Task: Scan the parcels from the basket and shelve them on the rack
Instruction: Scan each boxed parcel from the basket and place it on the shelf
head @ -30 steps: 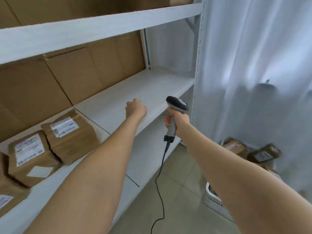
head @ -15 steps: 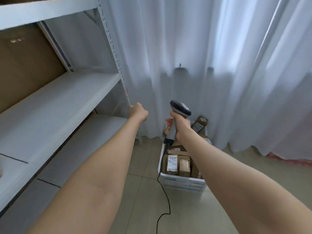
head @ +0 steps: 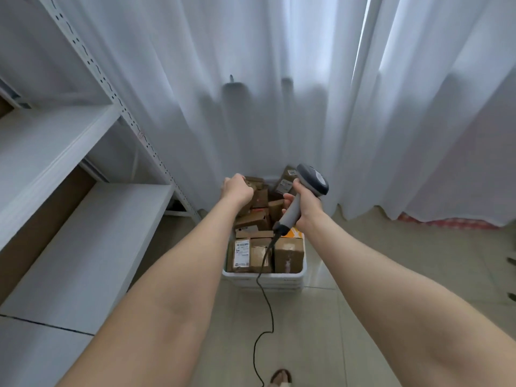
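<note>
A white basket (head: 264,281) stands on the floor by the curtain, filled with several brown cardboard parcels; the nearest one (head: 242,254) shows a white barcode label. My left hand (head: 237,189) hovers as a closed fist over the parcels at the basket's far end; whether it touches one I cannot tell. My right hand (head: 305,203) grips the grey handle of a barcode scanner (head: 313,178), held above the basket's right side, head pointing away. The white rack (head: 83,247) is at the left, and the shelves in view are bare.
The scanner's black cable (head: 266,305) hangs down across the basket and curls over the tiled floor. White curtains (head: 279,93) close off the back. The rack's perforated upright (head: 111,88) stands left of the basket. My foot (head: 280,379) shows at the bottom edge.
My view has swung right, from the rack and its shelved parcels to the basket. Both hands have come over the basket, the left staying a fist, the right still holding the scanner.
</note>
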